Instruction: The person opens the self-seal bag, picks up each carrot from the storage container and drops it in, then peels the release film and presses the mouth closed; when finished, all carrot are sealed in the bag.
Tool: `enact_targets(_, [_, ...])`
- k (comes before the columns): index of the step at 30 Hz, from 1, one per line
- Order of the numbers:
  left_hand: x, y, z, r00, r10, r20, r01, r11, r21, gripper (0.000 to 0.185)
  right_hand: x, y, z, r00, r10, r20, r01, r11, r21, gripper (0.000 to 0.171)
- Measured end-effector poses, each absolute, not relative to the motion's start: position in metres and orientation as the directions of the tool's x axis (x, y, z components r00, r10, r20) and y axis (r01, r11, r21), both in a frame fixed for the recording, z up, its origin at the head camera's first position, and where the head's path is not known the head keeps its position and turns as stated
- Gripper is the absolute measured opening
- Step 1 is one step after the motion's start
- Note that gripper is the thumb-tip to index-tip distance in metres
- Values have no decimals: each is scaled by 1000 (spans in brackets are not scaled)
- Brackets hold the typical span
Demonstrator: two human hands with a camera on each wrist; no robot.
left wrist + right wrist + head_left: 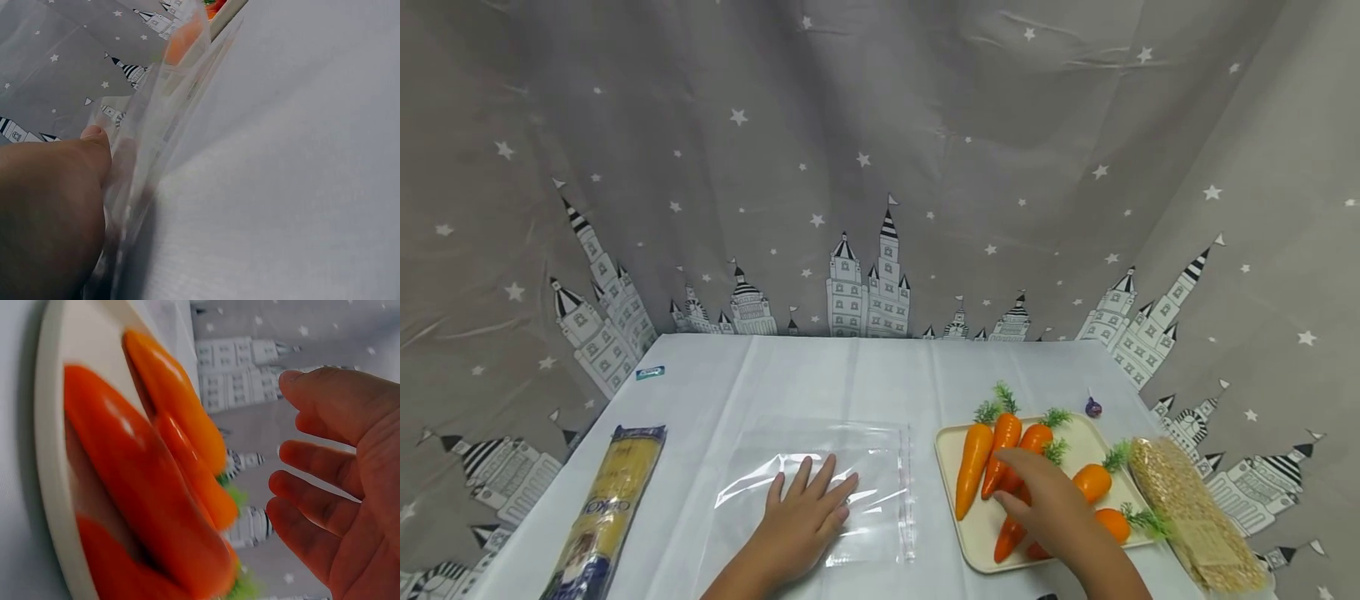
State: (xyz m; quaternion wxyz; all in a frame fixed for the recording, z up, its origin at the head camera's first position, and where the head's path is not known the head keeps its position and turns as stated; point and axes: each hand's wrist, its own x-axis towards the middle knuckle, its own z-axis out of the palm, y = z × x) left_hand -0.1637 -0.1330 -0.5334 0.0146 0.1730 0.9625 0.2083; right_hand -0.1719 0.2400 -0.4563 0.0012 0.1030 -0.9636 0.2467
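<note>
In the head view a clear plastic bag [880, 533] lies flat on the white-covered table. My left hand [805, 517] rests on it palm down with fingers spread; the left wrist view shows the thumb [94, 140] beside the bag's film [134, 181]. Several orange carrots [973, 467] with green tops lie on a cream tray [947, 475] at the right. Over these carrots hovers my right hand [1048, 496], hiding part of them. In the right wrist view its fingers [312, 494] are loosely bent, apart from the carrots [144, 481], and the palm holds nothing.
At the left lies a long pack of spaghetti [602, 517]. A small teal packet [650, 372] is near the back left corner. Behind the tray sits a small purple lollipop [1093, 407]. A bag of pale grains [1195, 517] lies along the tray's right side. A grey curtain [925, 167] hangs behind the table.
</note>
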Motion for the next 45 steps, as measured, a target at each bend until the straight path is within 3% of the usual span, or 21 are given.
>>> enact_targets(7, [-161, -134, -537, -946, 322, 34, 304, 847, 437, 53, -169, 270, -446, -992, -121, -29, -93, 876, -474, 58])
enact_targets(13, [-161, -133, -539, -943, 331, 31, 310, 840, 446, 53, -162, 303, -452, -993, -105, 60, -120, 912, -393, 56])
enact_targets(17, [-161, -132, -539, -943, 330, 34, 311, 842, 442, 52, -157, 321, -456, -998, -62, 11, -62, 924, -377, 59])
enact_targets(24, [-159, -131, -537, -943, 331, 31, 311, 845, 435, 52, -153, 342, -468, -997, -45, -64, -15, 909, -416, 52])
enact_targets(29, [-161, -131, -538, -940, 338, 43, 324, 845, 425, 50, -154, 350, -475, -992, -15, -129, 42, 902, -429, 57])
enact_targets(37, [-163, -132, -538, -940, 337, 47, 325, 849, 417, 50, -151, 362, -481, -992, -62, -112, -14, 924, -382, 60])
enact_targets(45, [-165, -133, -537, -941, 336, 48, 324, 848, 420, 51, -153, 368, -487, -974, -50, -222, 58, 888, -457, 61])
